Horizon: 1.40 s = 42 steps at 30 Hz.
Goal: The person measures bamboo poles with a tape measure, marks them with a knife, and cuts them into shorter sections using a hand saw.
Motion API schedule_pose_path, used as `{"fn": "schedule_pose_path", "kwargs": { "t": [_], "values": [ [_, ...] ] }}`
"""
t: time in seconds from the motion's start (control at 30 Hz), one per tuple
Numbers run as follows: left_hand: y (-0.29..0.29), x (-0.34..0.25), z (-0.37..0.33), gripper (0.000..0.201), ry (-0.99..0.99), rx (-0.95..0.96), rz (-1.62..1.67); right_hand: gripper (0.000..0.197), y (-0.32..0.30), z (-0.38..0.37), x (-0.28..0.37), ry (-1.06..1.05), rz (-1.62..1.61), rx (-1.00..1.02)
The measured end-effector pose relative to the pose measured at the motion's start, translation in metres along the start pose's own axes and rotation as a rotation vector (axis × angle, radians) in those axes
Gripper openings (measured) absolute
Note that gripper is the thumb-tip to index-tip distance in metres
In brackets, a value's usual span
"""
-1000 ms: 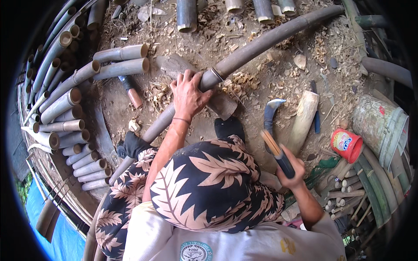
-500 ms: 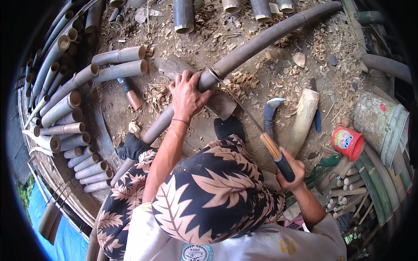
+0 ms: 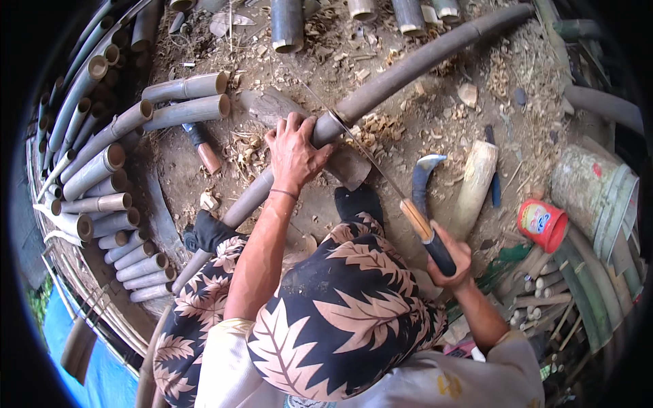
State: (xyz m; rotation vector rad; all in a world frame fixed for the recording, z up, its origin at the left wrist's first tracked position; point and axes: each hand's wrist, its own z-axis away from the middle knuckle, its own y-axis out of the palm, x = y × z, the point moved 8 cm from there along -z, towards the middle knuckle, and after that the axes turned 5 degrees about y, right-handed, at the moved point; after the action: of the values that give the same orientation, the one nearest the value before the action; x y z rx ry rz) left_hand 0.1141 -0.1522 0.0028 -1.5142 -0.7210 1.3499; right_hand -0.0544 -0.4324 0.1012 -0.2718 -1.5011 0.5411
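The bamboo pole (image 3: 391, 83) is lying diagonally over a wooden block (image 3: 348, 168) on the ground (image 3: 309, 78). The left hand (image 3: 296, 154) is gripping the pole from above. The right hand (image 3: 450, 257) is gripping the handle of a saw (image 3: 416, 221), whose thin blade is crossing the pole just beside the left hand. A curved-blade tool (image 3: 421, 182) is lying near the saw handle. A red tub (image 3: 542, 226) is standing farther right, and cut bamboo sections (image 3: 139, 260) are lying stacked at left.

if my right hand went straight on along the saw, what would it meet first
For the right hand, probably the bamboo pole, where the saw crosses it; the curved-blade tool appears near that line but seems lower, on the ground, though depth is unclear.
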Motion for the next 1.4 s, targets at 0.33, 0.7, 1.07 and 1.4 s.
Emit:
{"fn": "schedule_pose_path", "kwargs": {
  "t": [0.33, 0.7, 1.07, 1.4],
  "values": [
    [-0.001, -0.007, 0.001, 0.058, -0.019, -0.031, -0.041, 0.057, 0.035, -0.107, 0.012, -0.132, -0.225, -0.148],
    [-0.087, 0.066, 0.085, 0.064, -0.374, -0.565, 0.065, 0.079, -0.014, -0.277, -0.038, -0.559, 0.945, -0.195],
    [-0.066, 0.326, 0.330, 0.090, -1.337, 0.111, 0.003, 0.066, 0.044, -0.236, 0.019, -0.358, 0.677, 0.047],
    [-0.137, 0.215, 0.278, 0.066, -1.057, -0.668, 1.351, 0.109, 0.306, -0.149, 0.225, -0.569, -0.065, 0.749]
  ]
}}
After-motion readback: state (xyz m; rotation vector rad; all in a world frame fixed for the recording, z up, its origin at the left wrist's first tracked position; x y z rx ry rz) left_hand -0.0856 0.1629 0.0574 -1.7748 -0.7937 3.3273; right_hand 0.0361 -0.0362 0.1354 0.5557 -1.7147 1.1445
